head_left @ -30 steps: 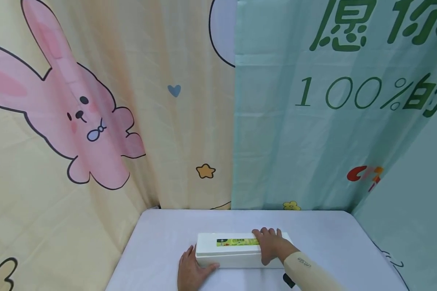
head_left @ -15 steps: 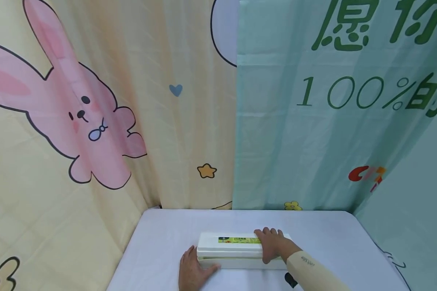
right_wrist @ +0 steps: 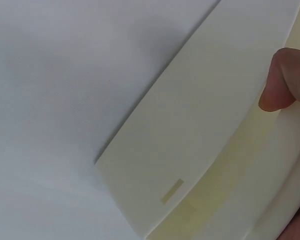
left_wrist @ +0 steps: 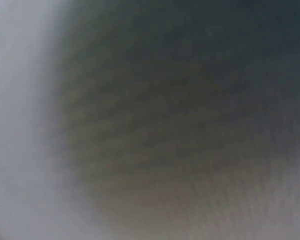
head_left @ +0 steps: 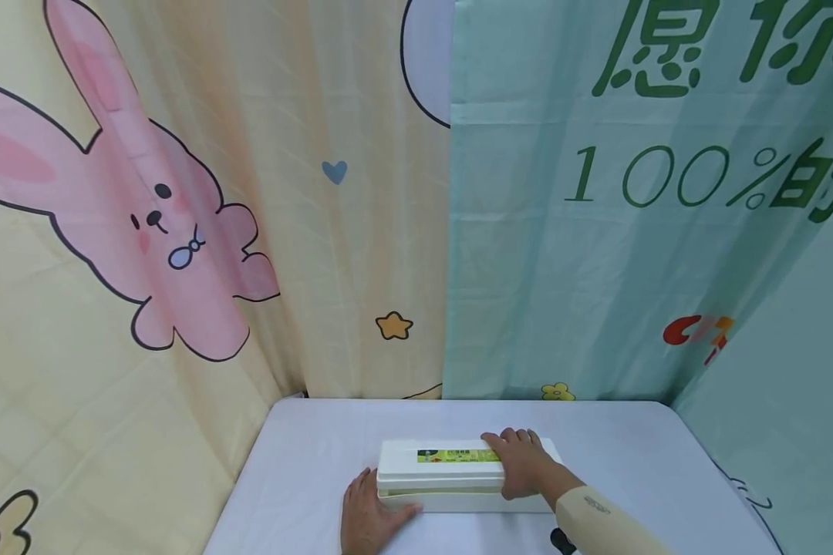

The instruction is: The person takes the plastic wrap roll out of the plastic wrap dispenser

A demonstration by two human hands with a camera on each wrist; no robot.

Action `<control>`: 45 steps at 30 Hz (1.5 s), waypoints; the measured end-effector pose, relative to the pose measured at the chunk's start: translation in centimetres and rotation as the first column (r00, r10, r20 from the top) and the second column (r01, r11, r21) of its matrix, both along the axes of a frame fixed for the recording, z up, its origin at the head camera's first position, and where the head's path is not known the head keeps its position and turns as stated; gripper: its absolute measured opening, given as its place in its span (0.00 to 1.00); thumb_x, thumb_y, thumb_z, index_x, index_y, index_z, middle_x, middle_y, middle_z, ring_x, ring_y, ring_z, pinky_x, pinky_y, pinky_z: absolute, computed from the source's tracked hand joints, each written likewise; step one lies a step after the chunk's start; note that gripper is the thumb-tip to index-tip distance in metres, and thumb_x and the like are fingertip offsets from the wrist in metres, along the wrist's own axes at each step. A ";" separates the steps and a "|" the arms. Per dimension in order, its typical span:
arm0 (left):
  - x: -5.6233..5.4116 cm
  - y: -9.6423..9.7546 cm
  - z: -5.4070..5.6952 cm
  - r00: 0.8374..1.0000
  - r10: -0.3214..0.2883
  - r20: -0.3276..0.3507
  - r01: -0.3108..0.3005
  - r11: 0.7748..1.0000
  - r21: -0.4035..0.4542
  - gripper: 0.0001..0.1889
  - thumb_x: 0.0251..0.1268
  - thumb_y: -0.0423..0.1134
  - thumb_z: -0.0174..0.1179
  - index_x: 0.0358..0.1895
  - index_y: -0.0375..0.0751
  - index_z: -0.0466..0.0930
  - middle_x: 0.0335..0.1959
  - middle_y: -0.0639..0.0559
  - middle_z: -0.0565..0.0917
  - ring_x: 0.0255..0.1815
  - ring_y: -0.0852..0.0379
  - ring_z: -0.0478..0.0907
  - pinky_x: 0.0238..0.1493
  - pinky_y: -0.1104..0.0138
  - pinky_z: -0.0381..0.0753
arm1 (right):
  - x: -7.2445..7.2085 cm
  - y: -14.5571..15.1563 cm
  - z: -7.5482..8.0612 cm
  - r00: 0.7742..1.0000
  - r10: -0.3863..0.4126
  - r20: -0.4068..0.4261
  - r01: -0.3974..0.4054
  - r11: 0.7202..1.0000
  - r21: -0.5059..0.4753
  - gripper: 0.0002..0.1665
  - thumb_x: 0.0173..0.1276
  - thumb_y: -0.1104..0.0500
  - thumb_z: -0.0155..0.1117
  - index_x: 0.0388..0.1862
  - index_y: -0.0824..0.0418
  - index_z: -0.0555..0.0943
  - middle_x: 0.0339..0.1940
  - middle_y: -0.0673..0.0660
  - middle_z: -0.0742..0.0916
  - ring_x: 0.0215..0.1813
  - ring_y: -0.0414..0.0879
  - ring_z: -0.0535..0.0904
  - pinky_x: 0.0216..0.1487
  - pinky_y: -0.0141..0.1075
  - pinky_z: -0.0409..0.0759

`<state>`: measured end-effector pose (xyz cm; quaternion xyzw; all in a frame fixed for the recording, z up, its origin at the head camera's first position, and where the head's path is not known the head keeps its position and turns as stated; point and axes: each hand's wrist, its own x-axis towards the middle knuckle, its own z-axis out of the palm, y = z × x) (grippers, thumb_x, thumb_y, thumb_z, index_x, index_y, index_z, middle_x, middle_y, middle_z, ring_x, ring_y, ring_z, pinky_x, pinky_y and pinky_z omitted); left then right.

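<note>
One white box (head_left: 461,503), right hand (head_left: 524,465) gripping its part-raised lid (head_left: 440,472), left hand (head_left: 369,515) straight-fingered, seemingly touching the box.

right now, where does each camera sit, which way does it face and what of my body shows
Head: worn on your head, facing forward and down at the table, white box and printed curtains; your left hand, right hand and right sleeve show.
Left wrist: worn there, facing that hand's work; too blurred to tell what shows.
Right wrist: worn there, close on the box's front; your right thumb shows.
Shared: head and right wrist both show the box, its lid partly raised, and the right hand.
</note>
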<state>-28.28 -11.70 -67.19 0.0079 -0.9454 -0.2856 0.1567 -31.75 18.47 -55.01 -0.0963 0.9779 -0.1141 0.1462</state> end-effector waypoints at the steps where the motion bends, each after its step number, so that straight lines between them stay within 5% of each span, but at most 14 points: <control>1: 0.0 0.0 0.0 1.000 0.000 0.002 0.000 1.000 0.003 0.56 0.27 0.81 0.72 0.59 0.42 0.79 0.56 0.44 0.86 0.65 0.40 0.77 0.70 0.44 0.72 | 0.1 0.1 -0.1 1.000 0.006 -0.019 -0.006 1.000 0.000 0.60 0.40 0.56 0.85 0.75 0.47 0.68 0.62 0.57 0.78 0.66 0.60 0.69 0.79 0.68 0.53; 10: -0.1 0.0 -0.2 1.000 0.000 0.011 0.000 1.000 0.000 0.55 0.28 0.80 0.73 0.59 0.44 0.78 0.56 0.45 0.86 0.66 0.39 0.76 0.71 0.44 0.71 | 0.7 0.8 -0.4 0.979 0.040 -0.199 -0.035 0.999 0.031 0.57 0.43 0.53 0.78 0.76 0.45 0.66 0.63 0.56 0.78 0.67 0.61 0.70 0.75 0.63 0.62; 20: -0.1 -0.1 -0.3 1.000 0.003 0.007 -0.003 1.000 0.003 0.56 0.29 0.80 0.73 0.60 0.41 0.77 0.54 0.46 0.86 0.65 0.40 0.77 0.71 0.45 0.72 | 1.2 0.9 -0.9 0.949 0.029 -0.314 -0.013 0.998 0.053 0.56 0.51 0.33 0.75 0.78 0.44 0.65 0.62 0.56 0.79 0.61 0.55 0.73 0.67 0.55 0.74; 25: 0.0 -0.1 -0.3 1.000 -0.006 -0.015 0.006 1.000 0.002 0.55 0.31 0.80 0.72 0.60 0.41 0.77 0.55 0.45 0.86 0.65 0.39 0.77 0.70 0.44 0.72 | 1.4 1.2 -0.9 0.946 0.017 -0.322 0.006 0.998 0.070 0.61 0.48 0.21 0.72 0.78 0.44 0.66 0.65 0.57 0.79 0.64 0.58 0.73 0.71 0.58 0.72; 45: 0.0 -0.3 -0.5 0.998 -0.027 -0.055 0.025 0.999 -0.032 0.55 0.34 0.80 0.71 0.60 0.39 0.76 0.55 0.43 0.85 0.65 0.40 0.77 0.71 0.45 0.71 | 2.1 4.1 -0.9 0.935 -0.033 -0.353 0.069 0.994 0.090 0.62 0.48 0.18 0.69 0.78 0.45 0.67 0.66 0.59 0.78 0.66 0.60 0.73 0.72 0.59 0.70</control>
